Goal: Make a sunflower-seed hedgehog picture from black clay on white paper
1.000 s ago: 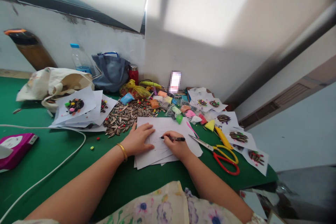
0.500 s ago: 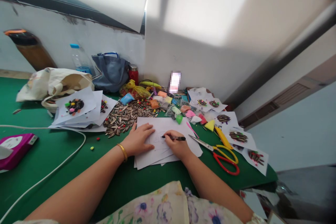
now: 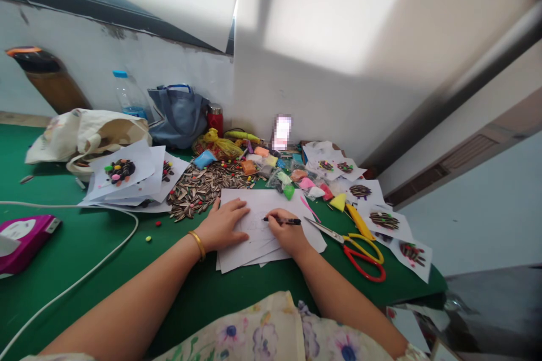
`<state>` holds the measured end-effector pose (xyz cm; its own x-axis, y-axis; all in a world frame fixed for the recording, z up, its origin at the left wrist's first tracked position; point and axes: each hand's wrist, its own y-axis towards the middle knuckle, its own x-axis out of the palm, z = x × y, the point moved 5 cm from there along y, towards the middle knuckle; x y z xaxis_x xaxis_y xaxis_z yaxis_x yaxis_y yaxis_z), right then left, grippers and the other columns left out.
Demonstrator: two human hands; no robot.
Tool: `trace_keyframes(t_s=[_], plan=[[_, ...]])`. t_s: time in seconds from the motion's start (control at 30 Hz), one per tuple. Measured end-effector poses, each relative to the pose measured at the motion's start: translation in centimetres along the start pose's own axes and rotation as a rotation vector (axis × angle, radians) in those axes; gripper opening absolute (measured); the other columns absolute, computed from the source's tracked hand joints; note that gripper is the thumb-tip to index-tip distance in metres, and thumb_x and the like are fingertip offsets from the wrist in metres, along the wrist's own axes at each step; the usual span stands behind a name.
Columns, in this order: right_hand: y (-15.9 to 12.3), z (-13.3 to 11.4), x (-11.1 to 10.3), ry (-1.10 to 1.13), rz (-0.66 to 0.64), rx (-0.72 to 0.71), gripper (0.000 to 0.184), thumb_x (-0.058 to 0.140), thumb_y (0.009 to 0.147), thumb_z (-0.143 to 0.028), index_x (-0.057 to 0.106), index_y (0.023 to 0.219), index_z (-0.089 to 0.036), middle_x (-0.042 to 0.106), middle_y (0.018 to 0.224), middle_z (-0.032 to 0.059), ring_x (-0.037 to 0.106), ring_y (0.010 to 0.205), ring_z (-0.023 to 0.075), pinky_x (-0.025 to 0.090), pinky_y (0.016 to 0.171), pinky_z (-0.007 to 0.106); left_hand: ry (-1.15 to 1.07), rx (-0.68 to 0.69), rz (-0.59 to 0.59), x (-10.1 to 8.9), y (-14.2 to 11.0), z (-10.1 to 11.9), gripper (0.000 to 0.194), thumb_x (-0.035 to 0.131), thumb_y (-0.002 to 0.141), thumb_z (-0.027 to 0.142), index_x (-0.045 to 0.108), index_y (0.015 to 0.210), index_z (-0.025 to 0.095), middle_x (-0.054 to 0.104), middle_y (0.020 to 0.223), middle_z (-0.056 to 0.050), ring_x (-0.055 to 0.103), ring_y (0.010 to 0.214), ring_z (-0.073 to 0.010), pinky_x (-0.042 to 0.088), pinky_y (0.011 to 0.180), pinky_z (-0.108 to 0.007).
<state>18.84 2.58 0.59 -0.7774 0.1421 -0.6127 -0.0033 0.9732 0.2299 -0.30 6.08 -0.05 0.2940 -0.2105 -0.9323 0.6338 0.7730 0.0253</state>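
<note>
My left hand [image 3: 226,224] lies flat on a small stack of white paper [image 3: 241,259], fingers spread, pressing on its left side. In my right hand [image 3: 288,234] is a black pen [image 3: 292,221], its tip pointing left at the middle of the top sheet. Faint lines are drawn on that sheet between my two hands. Right of the paper rest scissors [image 3: 362,254] with one yellow and one red handle, blades parted. A heap of sunflower seeds [image 3: 203,186] borders the paper at the upper left.
Bagged coloured clay [image 3: 305,183] lies behind the paper. Seed-decorated sheets [image 3: 385,221] line the right edge, and more sheets [image 3: 127,172] are piled left. A white cable [image 3: 105,262] crosses the left side near a magenta box [image 3: 29,240]. A blue bag [image 3: 180,115] stands at the wall.
The pen tip and my right hand have shifted slightly right and up across the sheet, and more faint lines show. My left hand has stayed in place.
</note>
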Motion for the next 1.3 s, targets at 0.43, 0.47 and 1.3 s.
trace_keyframes(t_s=[0.43, 0.47, 1.3], plan=[[0.1, 0.7, -0.3, 0.002, 0.030, 0.012, 0.020, 0.049, 0.084, -0.027, 0.067, 0.084, -0.021, 0.068, 0.080, 0.0017, 0.061, 0.075, 0.0179, 0.047, 0.069, 0.028, -0.004, -0.015, -0.008, -0.2, 0.0, 0.1, 0.068, 0.067, 0.072, 0.050, 0.049, 0.135, 0.030, 0.040, 0.149, -0.009, 0.028, 0.140, -0.0336, 0.000, 0.113, -0.063], [0.1, 0.6, -0.3, -0.006, 0.030, 0.007, 0.020, 0.049, 0.084, -0.027, 0.067, 0.084, -0.021, 0.068, 0.080, 0.0018, 0.061, 0.076, 0.0180, 0.047, 0.069, 0.028, -0.003, -0.014, -0.008, -0.1, 0.0, 0.1, 0.068, 0.067, 0.072, 0.050, 0.049, 0.135, 0.030, 0.040, 0.149, -0.009, 0.028, 0.140, -0.0335, 0.000, 0.113, -0.063], [0.5, 2.0, -1.1, 0.033, 0.090, 0.088, 0.020, 0.049, 0.081, -0.029, 0.067, 0.082, -0.020, 0.066, 0.076, 0.0016, 0.059, 0.071, 0.0174, 0.045, 0.066, 0.027, 0.003, 0.005, 0.000, 0.0, 0.0, -0.1, 0.070, 0.066, 0.072, 0.051, 0.048, 0.136, 0.028, 0.040, 0.149, -0.008, 0.029, 0.140, -0.0336, 0.001, 0.113, -0.064]])
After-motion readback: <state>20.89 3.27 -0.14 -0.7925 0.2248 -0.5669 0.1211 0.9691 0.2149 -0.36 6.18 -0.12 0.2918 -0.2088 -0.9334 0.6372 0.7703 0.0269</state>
